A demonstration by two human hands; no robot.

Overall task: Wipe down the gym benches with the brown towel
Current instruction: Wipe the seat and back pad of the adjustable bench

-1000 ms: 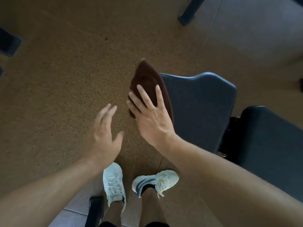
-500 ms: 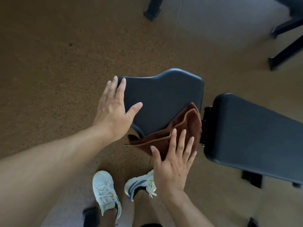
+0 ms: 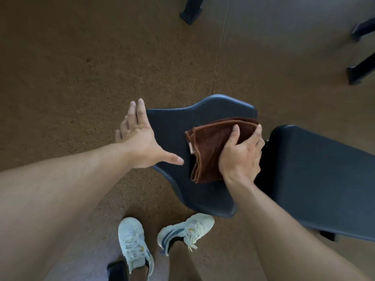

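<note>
Pressing the folded brown towel [image 3: 209, 151] onto the dark seat pad [image 3: 172, 126] of the gym bench, my right hand [image 3: 241, 155] lies over the towel's right part, fingers curled over its far edge beside the gap to the longer back pad [image 3: 316, 171]. My left hand [image 3: 140, 138] is spread at the seat's left edge, thumb stretched over the pad toward the towel. My white sneakers [image 3: 134, 242] stand on the brown floor [image 3: 71, 78] just near the seat.
</note>
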